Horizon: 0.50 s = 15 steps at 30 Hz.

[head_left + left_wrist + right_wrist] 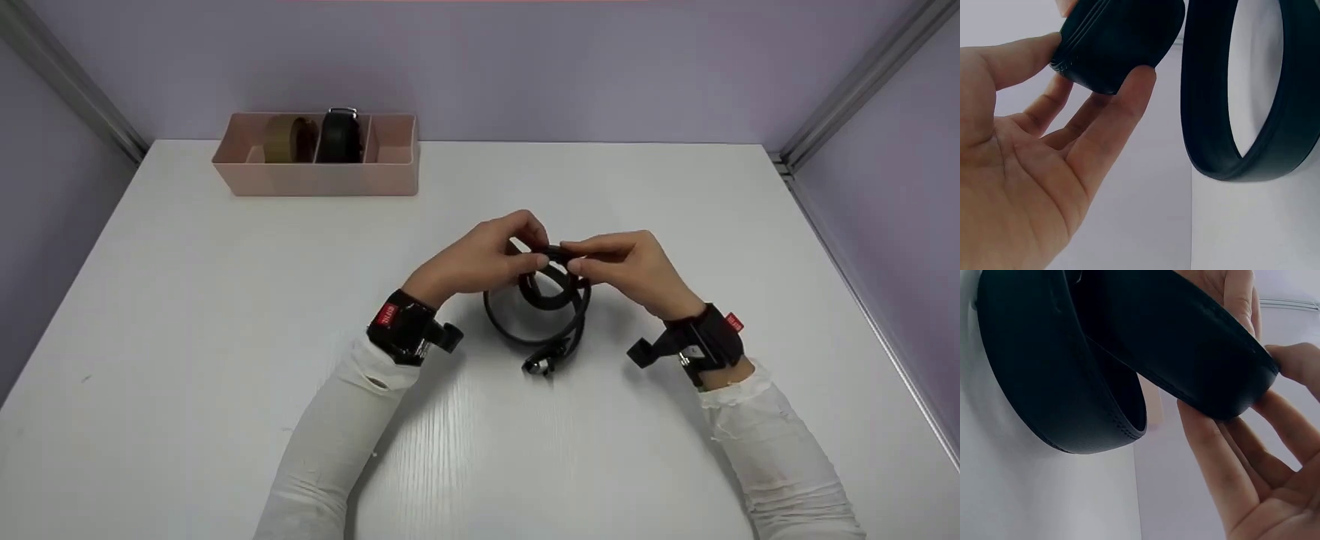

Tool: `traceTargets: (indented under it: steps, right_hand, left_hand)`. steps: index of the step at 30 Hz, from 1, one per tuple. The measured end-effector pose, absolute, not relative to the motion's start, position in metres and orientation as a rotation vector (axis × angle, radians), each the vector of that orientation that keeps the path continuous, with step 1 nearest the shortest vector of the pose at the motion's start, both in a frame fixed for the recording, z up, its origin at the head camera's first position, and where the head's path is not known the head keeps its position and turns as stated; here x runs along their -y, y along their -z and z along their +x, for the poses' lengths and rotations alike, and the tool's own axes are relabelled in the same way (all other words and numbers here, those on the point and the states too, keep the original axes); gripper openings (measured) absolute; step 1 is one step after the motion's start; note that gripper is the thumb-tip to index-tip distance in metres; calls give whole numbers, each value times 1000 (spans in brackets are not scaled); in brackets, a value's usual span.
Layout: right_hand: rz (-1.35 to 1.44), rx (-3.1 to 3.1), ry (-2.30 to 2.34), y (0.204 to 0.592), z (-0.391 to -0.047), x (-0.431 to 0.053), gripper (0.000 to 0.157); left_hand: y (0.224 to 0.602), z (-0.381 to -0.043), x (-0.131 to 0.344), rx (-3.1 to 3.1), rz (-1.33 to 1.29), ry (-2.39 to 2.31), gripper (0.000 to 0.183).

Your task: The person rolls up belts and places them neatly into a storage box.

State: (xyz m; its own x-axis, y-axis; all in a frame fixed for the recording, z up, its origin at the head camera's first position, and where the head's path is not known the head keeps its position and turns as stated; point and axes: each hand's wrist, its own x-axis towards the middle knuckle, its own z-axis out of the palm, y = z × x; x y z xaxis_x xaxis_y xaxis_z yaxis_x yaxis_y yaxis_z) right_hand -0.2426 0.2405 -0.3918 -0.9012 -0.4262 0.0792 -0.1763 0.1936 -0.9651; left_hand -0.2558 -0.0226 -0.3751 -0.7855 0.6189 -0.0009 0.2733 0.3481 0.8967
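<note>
A black belt (549, 302) is partly rolled into a small coil, held over the white table. My left hand (487, 259) pinches the coil's left side between thumb and fingertips. From the other side, my right hand (636, 266) grips the coil's edge in the same way. A wider loop of the belt hangs around and below the coil, with the metal buckle (537, 366) at its near end. In the left wrist view the rolled part (1123, 42) sits between the fingers, the loose loop (1204, 112) beside it. The right wrist view shows the loop (1067, 394) left of the pinched coil.
At the back left of the white table (187, 300) stands a pink divided box (322, 180). Inside it are a brown coil (281, 140) and a black rolled belt (340, 139) with a buckle on top. Pale walls border the table's back and sides.
</note>
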Motion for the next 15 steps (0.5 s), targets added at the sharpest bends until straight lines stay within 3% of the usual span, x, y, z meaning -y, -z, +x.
traceTargets:
  steps: [15]
  right_hand:
    - [-555, -2256, 2053, 396, -242, -236, 34]
  left_hand:
    - [377, -256, 16, -2254, 668, -1747, 19]
